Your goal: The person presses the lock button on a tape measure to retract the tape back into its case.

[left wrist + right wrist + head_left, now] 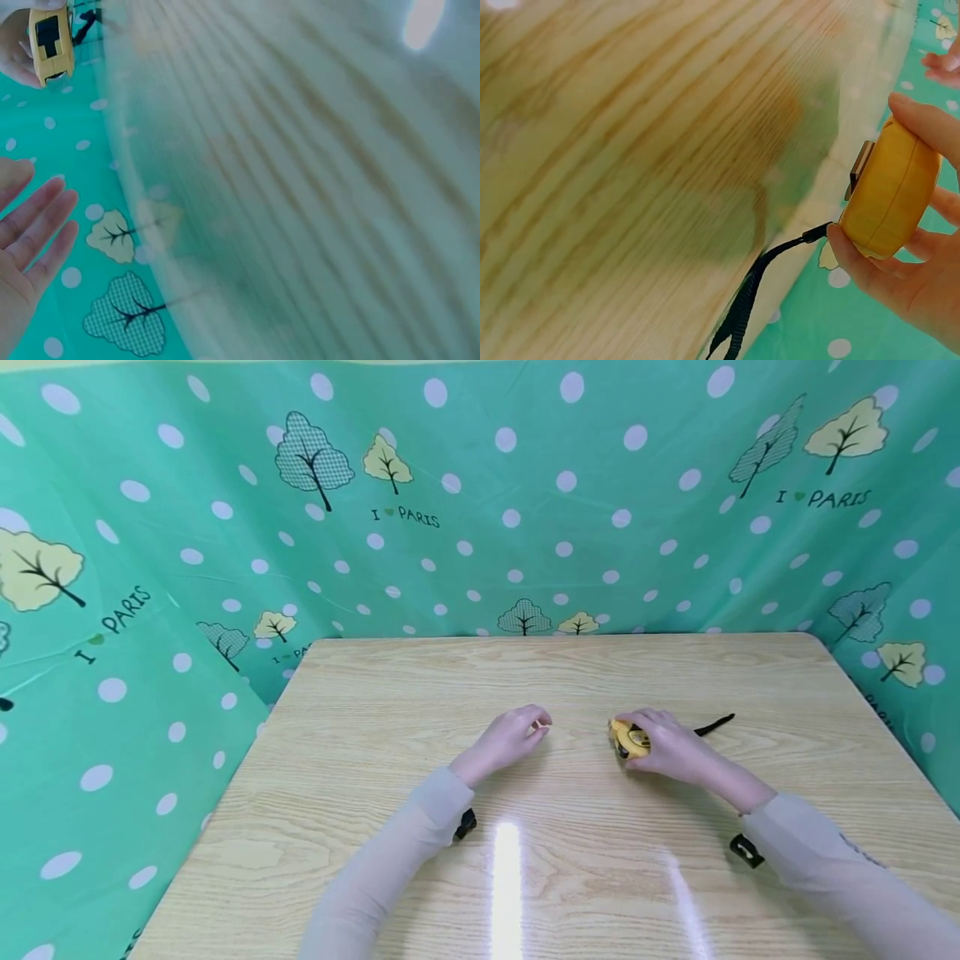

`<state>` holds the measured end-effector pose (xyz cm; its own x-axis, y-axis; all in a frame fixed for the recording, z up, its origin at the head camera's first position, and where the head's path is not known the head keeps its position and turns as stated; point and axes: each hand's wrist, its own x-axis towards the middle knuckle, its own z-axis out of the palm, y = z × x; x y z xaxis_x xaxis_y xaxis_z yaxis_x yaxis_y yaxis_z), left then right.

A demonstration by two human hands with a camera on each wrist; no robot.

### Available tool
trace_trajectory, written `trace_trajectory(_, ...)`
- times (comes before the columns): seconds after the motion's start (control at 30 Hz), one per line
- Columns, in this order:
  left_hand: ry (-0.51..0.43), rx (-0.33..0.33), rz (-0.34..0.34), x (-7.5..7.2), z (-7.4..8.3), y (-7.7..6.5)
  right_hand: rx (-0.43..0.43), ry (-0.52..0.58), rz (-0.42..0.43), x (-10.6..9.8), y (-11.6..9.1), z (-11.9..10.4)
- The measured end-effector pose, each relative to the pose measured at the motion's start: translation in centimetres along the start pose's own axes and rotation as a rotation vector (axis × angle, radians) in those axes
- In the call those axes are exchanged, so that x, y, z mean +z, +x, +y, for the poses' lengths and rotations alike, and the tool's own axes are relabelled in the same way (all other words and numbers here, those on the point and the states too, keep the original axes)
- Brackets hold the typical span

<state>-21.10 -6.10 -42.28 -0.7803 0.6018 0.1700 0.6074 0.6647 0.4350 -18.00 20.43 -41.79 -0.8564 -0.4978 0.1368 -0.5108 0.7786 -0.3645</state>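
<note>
A yellow tape measure [632, 739] with black parts is gripped in my right hand [670, 749], over the right half of the table. In the right wrist view the thumb and fingers wrap the yellow case [892, 191], and a metal clip [859, 169] shows on its side. A black wrist strap [751, 289] trails from the case onto the tabletop. My left hand [512, 735] is to the left of the tape measure, apart from it and holding nothing. Its fingers [46, 217] are loosely extended in the left wrist view.
The light wood-grain table [360, 693] spreads beneath both hands, with bright light reflections near its front. A green polka-dot curtain [480, 468] printed with trees hangs behind it and along the sides. A black wrist device [746, 850] shows under the right sleeve.
</note>
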Motion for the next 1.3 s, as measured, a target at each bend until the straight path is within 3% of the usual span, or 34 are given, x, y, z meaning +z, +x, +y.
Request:
trace_trajectory(0.2,0.002,-0.030,-0.005,-0.2,-0.7,-0.6,0.024,-0.012,-0.008,0.1,0.2,0.5)
trace_trajectory(0.67,0.050,-0.023,0.019,-0.4,-1.5,-1.6,0.081,0.009,-0.038,0.5,0.3,1.1)
trace_trajectory(1.3,0.059,-0.005,0.032,-0.9,-2.0,-2.1,0.074,0.002,-0.039,0.9,0.7,1.6)
